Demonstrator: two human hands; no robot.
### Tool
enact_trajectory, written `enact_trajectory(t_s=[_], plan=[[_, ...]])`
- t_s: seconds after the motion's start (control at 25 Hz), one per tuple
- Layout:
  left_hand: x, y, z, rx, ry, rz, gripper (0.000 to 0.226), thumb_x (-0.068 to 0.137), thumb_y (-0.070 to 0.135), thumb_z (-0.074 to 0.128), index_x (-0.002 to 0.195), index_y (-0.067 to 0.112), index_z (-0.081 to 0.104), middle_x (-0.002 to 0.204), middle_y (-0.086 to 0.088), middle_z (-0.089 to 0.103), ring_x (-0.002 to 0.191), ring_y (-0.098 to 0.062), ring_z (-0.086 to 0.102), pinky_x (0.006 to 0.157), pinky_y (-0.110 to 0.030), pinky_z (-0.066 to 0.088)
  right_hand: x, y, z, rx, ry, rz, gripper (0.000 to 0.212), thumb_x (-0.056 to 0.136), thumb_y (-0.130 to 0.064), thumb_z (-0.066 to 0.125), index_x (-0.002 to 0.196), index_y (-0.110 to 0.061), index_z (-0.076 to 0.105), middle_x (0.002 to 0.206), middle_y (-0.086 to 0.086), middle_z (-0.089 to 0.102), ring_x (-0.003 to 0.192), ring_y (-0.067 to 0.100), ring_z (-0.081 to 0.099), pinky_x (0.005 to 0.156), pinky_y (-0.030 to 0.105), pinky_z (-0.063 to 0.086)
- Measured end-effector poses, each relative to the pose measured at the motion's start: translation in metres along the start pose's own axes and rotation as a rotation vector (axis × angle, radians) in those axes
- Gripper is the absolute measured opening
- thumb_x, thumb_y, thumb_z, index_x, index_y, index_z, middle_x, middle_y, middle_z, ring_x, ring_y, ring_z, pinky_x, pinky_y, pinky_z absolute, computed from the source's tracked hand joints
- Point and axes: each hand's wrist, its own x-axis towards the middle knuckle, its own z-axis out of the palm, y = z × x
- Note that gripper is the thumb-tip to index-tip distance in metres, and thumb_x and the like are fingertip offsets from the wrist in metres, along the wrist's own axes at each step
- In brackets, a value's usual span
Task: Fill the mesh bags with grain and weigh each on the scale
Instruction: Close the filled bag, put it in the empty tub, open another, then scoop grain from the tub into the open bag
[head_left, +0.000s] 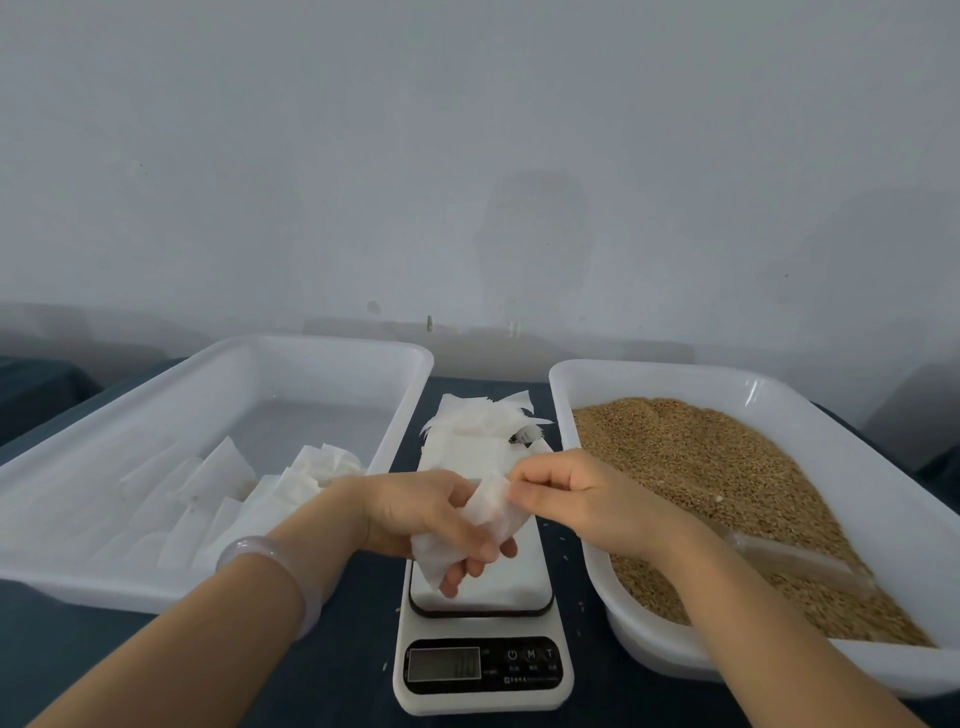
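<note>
Both left hand (410, 512) and right hand (579, 493) grip one mesh bag (491, 512) above M/T-buttoned scale (519, 590).

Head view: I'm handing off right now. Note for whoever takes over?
The left hand holds a mesh bag over the scale; the right hand pinches its top edge.
Behind the scale lie spare bags. The grain and scoop are in the right tray, other bags in the left tray.
This bag looks unfilled and unweighed.
Left: open it, scoop grain in, weigh.
</note>
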Motion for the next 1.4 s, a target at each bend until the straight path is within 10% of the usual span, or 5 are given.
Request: enact_trajectory(t_s=[0.2,0.6,0.92,1.04,1.4], plan=[[0.0,-0.003,-0.001,0.018,0.081,0.026,0.043,0.073,0.028,0.072,0.108,0.01,0.054,0.071,0.001,0.064,0.054,-0.014,0.06,0.058,-0.027,0.052,-0.038,0.032,-0.057,-0.368,0.232,0.224,0.014,0.089,-0.03,0.057,0.09,-0.043,0.059,0.098,-0.022,0.065,0.093,-0.008,0.059,0.091,0.024,0.05],[0.005,-0.005,-0.001,-0.024,0.235,0.041,0.102,0.044,0.078,0.073,0.116,0.007,0.06,0.079,-0.007,0.062,0.059,-0.021,0.055,0.059,-0.032,0.05,-0.096,0.103,-0.1,-0.559,0.202,0.759,0.034,0.078,-0.012,0.07,0.107,-0.028,0.062,0.109,-0.009,0.061,0.1,0.009,0.057,0.094,0.032,0.049],[0.006,-0.005,0.001,-0.185,0.348,0.072,0.1,0.029,0.061,0.089,0.106,0.005,0.055,0.077,-0.007,0.062,0.06,-0.021,0.057,0.06,-0.034,0.053,-0.111,0.087,-0.111,-0.912,0.323,0.574,0.02,0.077,-0.038,0.071,0.089,-0.042,0.056,0.104,-0.021,0.051,0.093,-0.001,0.05,0.095,0.03,0.038],[0.008,-0.006,0.001,-0.187,0.394,0.075,0.105,0.025,0.061,0.089,0.107,0.006,0.055,0.078,-0.008,0.064,0.062,-0.02,0.057,0.062,-0.035,0.054,-0.108,0.082,-0.11,-1.207,0.374,0.482,0.024,0.078,-0.043,0.068,0.1,-0.046,0.061,0.105,-0.026,0.048,0.113,0.005,0.041,0.112,0.049,-0.004],[0.003,0.001,0.007,-0.077,0.432,0.116,0.075,0.053,0.037,0.08,0.11,-0.008,0.059,0.075,-0.004,0.057,0.061,-0.013,0.051,0.064,-0.032,0.052,-0.119,0.098,-0.103,-0.789,0.312,0.502,0.024,0.079,-0.046,0.066,0.098,-0.055,0.056,0.103,-0.034,0.047,0.121,0.004,0.034,0.111,0.054,-0.01]])
